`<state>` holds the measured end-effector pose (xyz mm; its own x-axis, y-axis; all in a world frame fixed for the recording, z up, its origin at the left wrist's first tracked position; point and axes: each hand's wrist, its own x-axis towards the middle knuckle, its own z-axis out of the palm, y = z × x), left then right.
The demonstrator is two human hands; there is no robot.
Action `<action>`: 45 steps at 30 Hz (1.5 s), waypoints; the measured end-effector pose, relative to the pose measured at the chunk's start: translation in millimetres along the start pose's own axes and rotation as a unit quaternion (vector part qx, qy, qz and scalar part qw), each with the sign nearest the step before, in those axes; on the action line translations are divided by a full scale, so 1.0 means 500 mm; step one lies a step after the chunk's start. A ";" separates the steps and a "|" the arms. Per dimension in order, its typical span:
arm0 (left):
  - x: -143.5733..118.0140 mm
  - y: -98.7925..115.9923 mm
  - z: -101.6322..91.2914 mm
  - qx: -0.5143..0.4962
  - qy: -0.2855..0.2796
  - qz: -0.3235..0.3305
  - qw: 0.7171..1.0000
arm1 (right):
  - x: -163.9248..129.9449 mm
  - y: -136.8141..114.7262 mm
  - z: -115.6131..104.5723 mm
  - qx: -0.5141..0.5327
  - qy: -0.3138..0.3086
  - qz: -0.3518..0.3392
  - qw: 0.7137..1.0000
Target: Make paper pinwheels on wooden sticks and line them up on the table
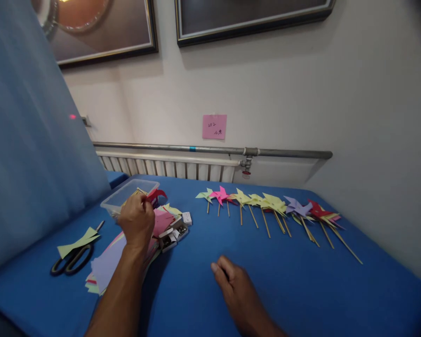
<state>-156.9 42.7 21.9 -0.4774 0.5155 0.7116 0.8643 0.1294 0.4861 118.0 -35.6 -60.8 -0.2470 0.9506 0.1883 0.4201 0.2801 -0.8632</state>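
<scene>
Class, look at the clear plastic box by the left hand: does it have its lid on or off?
Off. The clear plastic box shows an open top, no lid visible on it.

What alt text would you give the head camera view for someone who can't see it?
A person's left hand grips a red paper piece beside a clear plastic box on a blue table, while the right hand rests flat. Finished paper pinwheels on sticks line the far side; scissors lie left.
</scene>
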 end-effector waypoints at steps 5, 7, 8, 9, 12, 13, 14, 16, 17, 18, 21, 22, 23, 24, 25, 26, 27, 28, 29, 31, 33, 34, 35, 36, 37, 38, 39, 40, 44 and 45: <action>-0.036 0.065 0.006 -0.283 -0.164 -0.138 0.935 | 0.010 0.011 -0.002 0.072 0.023 0.035 0.997; -0.064 0.098 0.017 -0.431 -0.279 -0.233 0.826 | 0.020 0.023 -0.003 0.132 0.046 0.054 0.989; -0.079 0.112 0.022 -0.486 -0.323 -0.267 0.767 | 0.025 0.030 -0.003 0.168 0.060 0.062 0.982; -0.095 0.125 0.025 -0.523 -0.365 -0.286 0.715 | 0.030 0.035 -0.004 0.207 0.076 0.072 0.973; -0.133 0.152 0.026 -0.581 -0.465 -0.290 0.602 | 0.040 0.038 -0.012 0.328 0.092 0.106 0.934; -0.143 0.156 0.025 -0.585 -0.485 -0.289 0.582 | 0.041 0.034 -0.015 0.367 0.087 0.110 0.920; -0.150 0.159 0.025 -0.585 -0.498 -0.290 0.570 | 0.041 0.027 -0.018 0.402 0.079 0.108 0.906; -0.160 0.161 0.027 -0.581 -0.510 -0.296 0.562 | 0.041 0.010 -0.024 0.454 0.060 0.088 0.885; -0.162 0.161 0.029 -0.578 -0.512 -0.299 0.561 | 0.040 0.001 -0.027 0.468 0.053 0.077 0.879; -0.164 0.160 0.033 -0.576 -0.513 -0.301 0.561 | 0.039 -0.007 -0.029 0.477 0.049 0.070 0.875; -0.170 0.158 0.044 -0.568 -0.518 -0.307 0.561 | 0.037 -0.022 -0.034 0.489 0.055 0.070 0.868; -0.173 0.158 0.048 -0.565 -0.521 -0.308 0.561 | 0.037 -0.023 -0.035 0.492 0.060 0.073 0.866; -0.177 0.159 0.050 -0.562 -0.523 -0.310 0.561 | 0.038 -0.023 -0.036 0.496 0.062 0.076 0.863; -0.180 0.159 0.052 -0.557 -0.526 -0.311 0.562 | 0.039 -0.022 -0.037 0.500 0.063 0.081 0.860; -0.184 0.160 0.054 -0.553 -0.530 -0.311 0.562 | 0.040 -0.019 -0.038 0.504 0.065 0.086 0.857; -0.188 0.162 0.054 -0.550 -0.536 -0.310 0.560 | 0.041 -0.015 -0.038 0.508 0.069 0.093 0.854; -0.191 0.164 0.054 -0.548 -0.544 -0.308 0.557 | 0.043 -0.010 -0.038 0.509 0.076 0.099 0.852; -0.194 0.165 0.052 -0.546 -0.552 -0.303 0.553 | 0.045 -0.004 -0.038 0.509 0.086 0.105 0.850; -0.195 0.167 0.051 -0.545 -0.559 -0.296 0.550 | 0.046 0.001 -0.038 0.506 0.096 0.110 0.850; -0.195 0.170 0.048 -0.544 -0.562 -0.280 0.556 | 0.049 0.011 -0.037 0.495 0.117 0.115 0.853; -0.193 0.171 0.046 -0.538 -0.552 -0.264 0.580 | 0.049 0.015 -0.037 0.486 0.128 0.115 0.857; -0.192 0.172 0.046 -0.535 -0.546 -0.258 0.592 | 0.049 0.015 -0.037 0.485 0.127 0.115 0.857; -0.191 0.172 0.046 -0.530 -0.541 -0.253 0.601 | 0.049 0.015 -0.038 0.487 0.124 0.116 0.857; -0.190 0.172 0.047 -0.526 -0.539 -0.251 0.608 | 0.049 0.014 -0.039 0.490 0.120 0.116 0.856; -0.189 0.171 0.048 -0.521 -0.539 -0.250 0.612 | 0.050 0.012 -0.041 0.494 0.116 0.116 0.854; -0.189 0.171 0.048 -0.517 -0.541 -0.248 0.615 | 0.050 0.012 -0.042 0.497 0.115 0.114 0.853; -0.189 0.171 0.049 -0.511 -0.544 -0.246 0.618 | 0.051 0.013 -0.044 0.499 0.118 0.110 0.852; -0.190 0.171 0.049 -0.506 -0.548 -0.243 0.620 | 0.053 0.015 -0.045 0.499 0.125 0.107 0.851; -0.193 0.175 0.045 -0.504 -0.556 -0.236 0.618 | 0.059 0.029 -0.047 0.489 0.150 0.110 0.852; -0.194 0.177 0.044 -0.506 -0.553 -0.238 0.618 | 0.060 0.033 -0.046 0.485 0.153 0.111 0.854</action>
<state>-30.9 22.8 -15.3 0.2452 0.9588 -0.1436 -0.1404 0.1817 0.9733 137.6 0.8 -58.5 0.0477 0.9978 -0.0456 -0.5304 -0.0134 -0.8476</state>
